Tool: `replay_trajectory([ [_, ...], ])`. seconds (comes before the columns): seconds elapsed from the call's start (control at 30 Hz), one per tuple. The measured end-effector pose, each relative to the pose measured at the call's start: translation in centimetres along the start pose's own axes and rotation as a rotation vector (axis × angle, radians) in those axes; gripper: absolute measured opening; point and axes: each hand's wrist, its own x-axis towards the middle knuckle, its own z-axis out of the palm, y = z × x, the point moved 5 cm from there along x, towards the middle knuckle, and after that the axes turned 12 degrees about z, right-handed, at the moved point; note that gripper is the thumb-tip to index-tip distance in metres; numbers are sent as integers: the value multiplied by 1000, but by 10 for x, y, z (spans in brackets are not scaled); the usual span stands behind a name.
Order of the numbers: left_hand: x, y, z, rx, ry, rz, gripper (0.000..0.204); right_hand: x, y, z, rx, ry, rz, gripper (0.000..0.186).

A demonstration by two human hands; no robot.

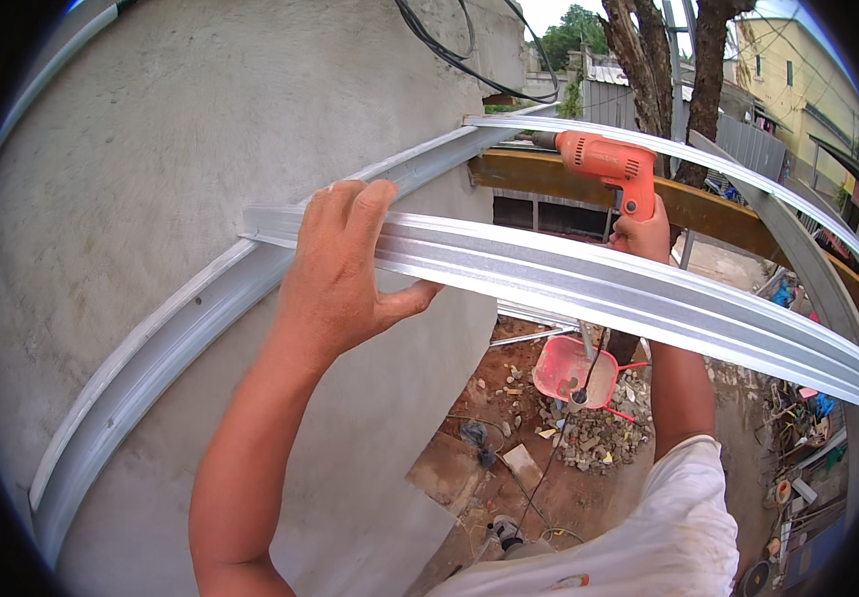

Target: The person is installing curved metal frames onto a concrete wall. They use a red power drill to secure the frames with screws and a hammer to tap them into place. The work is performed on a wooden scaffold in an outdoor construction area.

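Note:
My left hand [335, 274] is closed on a ribbed silvery metal channel [569, 274], fingers over its upper edge and thumb below. The channel's left end rests at a metal wall angle [166, 333] fixed along the grey wall. Beyond the channel, my right hand [645, 237] grips the handle of an orange power drill [604, 161], its chuck pointing left toward the wall. Part of my right forearm is hidden behind the channel. Just above the drill runs a second metal channel [738, 171]; whether the drill's tip touches anything, I cannot tell.
A rough cement wall [220, 109] fills the left side, with black cables [439, 45] hanging above. A brown beam [713, 204] crosses behind the drill. Far below are a red wheelbarrow [554, 368], rubble [599, 438] and a power cord [549, 463]. Tree trunks [639, 60] stand beyond.

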Motion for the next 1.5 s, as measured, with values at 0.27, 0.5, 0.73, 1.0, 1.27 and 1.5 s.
replay_trajectory([
  [0.27, -99, -89, -54, 555, -112, -45, 76, 63, -25, 85, -247, 43, -96, 58],
  [0.5, -123, -99, -38, 545, -172, -23, 56, 16, -30, 55, 27, 112, -210, 67],
  [0.73, -115, -97, -34, 593, -209, -71, 56, 26, -98, -11, 15, 115, -442, 71],
  [1.0, -120, -98, -34, 626, -207, -66, 44, 11, -68, -16, 273, 43, -412, 73],
  [1.27, -119, -99, -31, 645, -197, -64, 42, 99, -153, 21, -71, -63, -328, 53],
  [1.5, -125, -100, -37, 649, -219, -73, 34, 202, -174, 95, -508, -83, -312, 76],
])
